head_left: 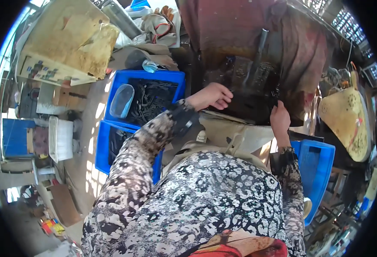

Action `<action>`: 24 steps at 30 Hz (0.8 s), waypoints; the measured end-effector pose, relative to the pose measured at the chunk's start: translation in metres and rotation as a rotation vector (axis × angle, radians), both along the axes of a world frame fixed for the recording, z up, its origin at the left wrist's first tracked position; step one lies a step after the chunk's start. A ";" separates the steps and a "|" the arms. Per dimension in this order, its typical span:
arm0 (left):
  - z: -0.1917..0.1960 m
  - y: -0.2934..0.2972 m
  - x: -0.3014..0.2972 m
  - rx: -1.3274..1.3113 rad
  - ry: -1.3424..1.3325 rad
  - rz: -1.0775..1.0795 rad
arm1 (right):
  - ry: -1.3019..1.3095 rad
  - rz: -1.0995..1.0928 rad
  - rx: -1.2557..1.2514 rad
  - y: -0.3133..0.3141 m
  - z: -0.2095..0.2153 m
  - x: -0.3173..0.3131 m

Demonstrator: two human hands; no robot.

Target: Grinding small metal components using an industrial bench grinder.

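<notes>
Hands first: we see the left hand resting with curled fingers on the near edge of a dark machine bed, gripping nothing we can make out. The right hand pinches a small dark part at the bed's right side (too small to name). Left of the left forearm, a blue crate holds dark metal pieces and a clear plastic scoop.

left hand reaching forward, fingers curled, right hand raised, fingers closed, patterned sleeves
</notes>
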State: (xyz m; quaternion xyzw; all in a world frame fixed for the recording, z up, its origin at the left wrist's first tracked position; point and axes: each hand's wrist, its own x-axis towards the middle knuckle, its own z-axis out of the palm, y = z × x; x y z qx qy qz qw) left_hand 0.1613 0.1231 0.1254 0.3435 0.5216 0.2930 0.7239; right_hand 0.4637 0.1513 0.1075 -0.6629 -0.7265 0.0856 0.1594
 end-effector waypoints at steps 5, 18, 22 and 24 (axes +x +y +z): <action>-0.027 -0.035 -0.032 0.613 0.548 0.137 | 0.290 0.105 0.110 0.072 0.059 -0.034; -0.025 -0.023 -0.005 0.698 0.260 0.194 | 0.032 0.343 0.518 0.167 0.123 -0.104; -0.017 -0.031 -0.003 0.566 0.039 0.233 | 0.008 0.319 0.410 0.161 0.127 -0.103; -0.017 -0.036 -0.005 0.553 0.087 0.225 | 0.014 0.317 0.403 0.157 0.128 -0.106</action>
